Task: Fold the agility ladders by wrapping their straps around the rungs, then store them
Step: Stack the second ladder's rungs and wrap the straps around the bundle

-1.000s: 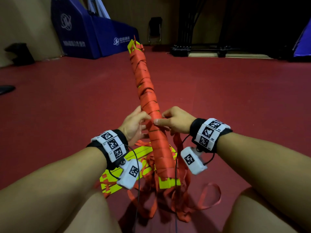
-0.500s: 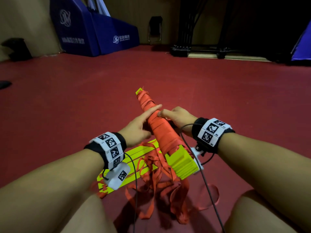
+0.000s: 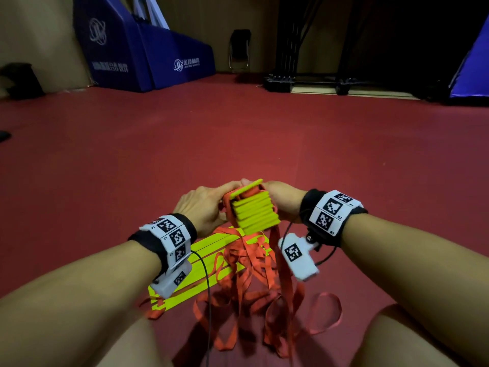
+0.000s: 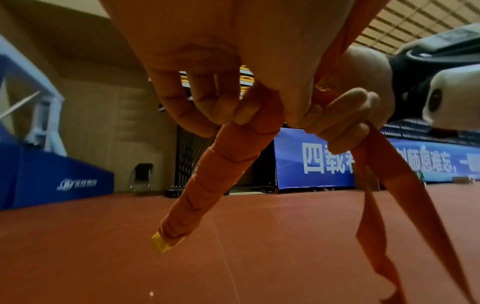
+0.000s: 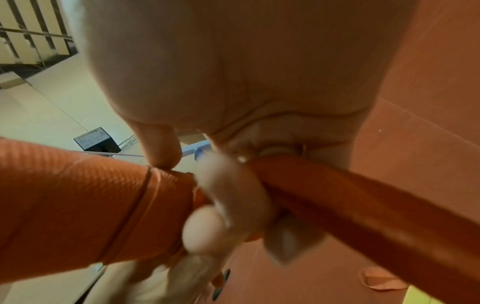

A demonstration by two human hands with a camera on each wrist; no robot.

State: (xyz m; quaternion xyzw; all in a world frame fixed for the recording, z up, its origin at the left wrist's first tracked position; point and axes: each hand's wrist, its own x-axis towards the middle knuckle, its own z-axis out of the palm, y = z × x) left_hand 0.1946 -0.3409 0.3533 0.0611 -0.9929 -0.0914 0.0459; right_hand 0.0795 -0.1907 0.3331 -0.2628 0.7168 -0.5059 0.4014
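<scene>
A bundle of yellow rungs [image 3: 254,213] wrapped in orange strap is seen end-on between my hands. In the left wrist view the wrapped bundle [image 4: 223,162] slopes down and away, its yellow tip [image 4: 160,244] near the red floor. My left hand [image 3: 205,207] grips the bundle from the left with curled fingers [image 4: 207,107]. My right hand [image 3: 279,201] is at the bundle's right side, its fingers [image 4: 342,123] curled round a loose strap [image 4: 389,176] that runs off the bundle. More orange straps [image 3: 251,276] hang in a tangle below. A second ladder's yellow rungs [image 3: 203,258] lie on the floor beneath.
Red floor [image 3: 238,144] stretches ahead. Blue padded mats [image 3: 148,56] stand at the back left, a folding chair [image 3: 239,49] against the far wall, and a black rack base [image 3: 304,83] at back centre. My knees frame the bottom corners.
The bundle has swung from pointing up and away to sloping down and away, its near yellow end now raised toward me. Both hands moved up to that near end.
</scene>
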